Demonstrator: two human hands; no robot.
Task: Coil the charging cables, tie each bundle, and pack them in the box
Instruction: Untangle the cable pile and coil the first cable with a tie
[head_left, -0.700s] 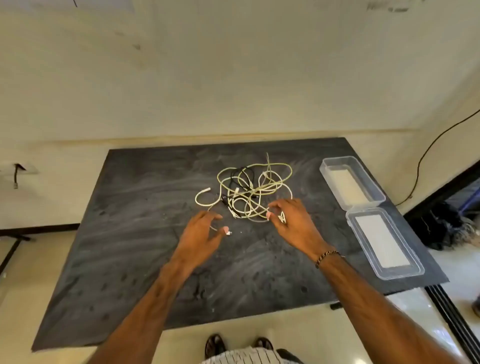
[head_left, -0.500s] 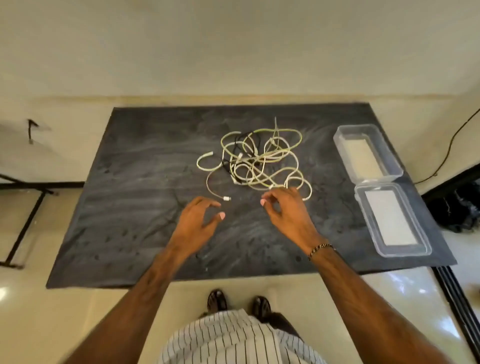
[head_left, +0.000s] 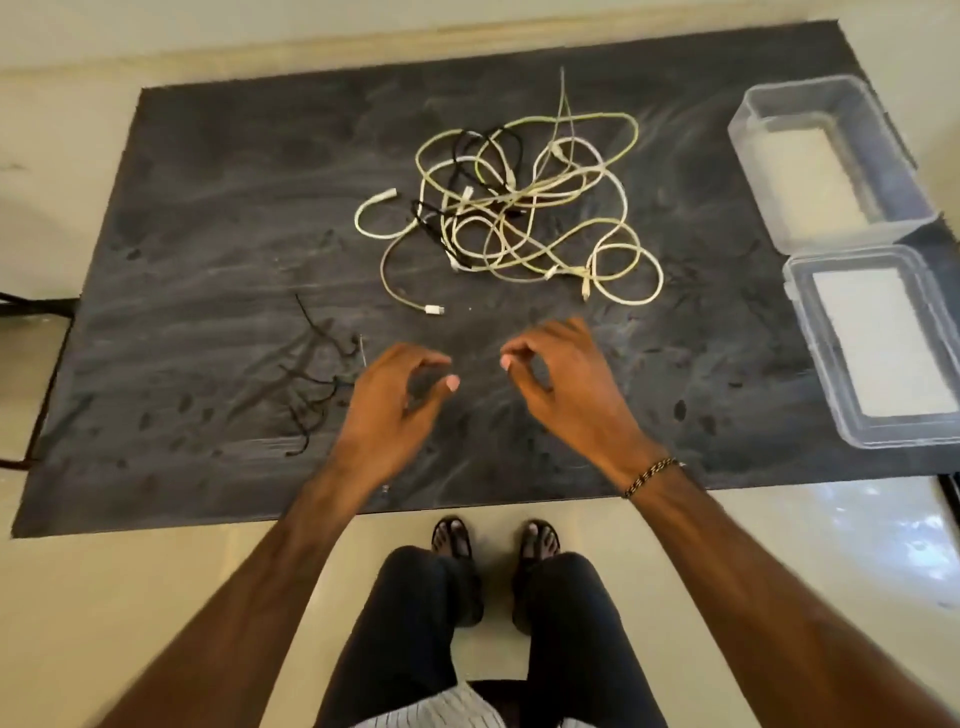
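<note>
Head view, looking down: nearest are my dark trousers (head_left: 483, 623) and sandalled feet (head_left: 493, 540) on the pale floor (head_left: 156, 597). Above the near edge of the dark surface (head_left: 208, 208) both my hands hover, holding nothing. My left hand (head_left: 395, 410) has its fingers loosely curled, thumb and forefinger apart, so that grip is spread. My right hand (head_left: 571, 389), a beaded bracelet (head_left: 652, 475) at its wrist, is curled the same loose way, its grip also spread and pinching nothing. Left of my left hand lie thin black ties (head_left: 311, 379). Beyond my fingertips, well apart from them, the tangled charging cables (head_left: 519, 208) sprawl mid-surface, pale ones with a black one among them. At the far right stands the clear plastic box (head_left: 826, 156), with its lid (head_left: 878, 343) lying open just nearer.
</note>
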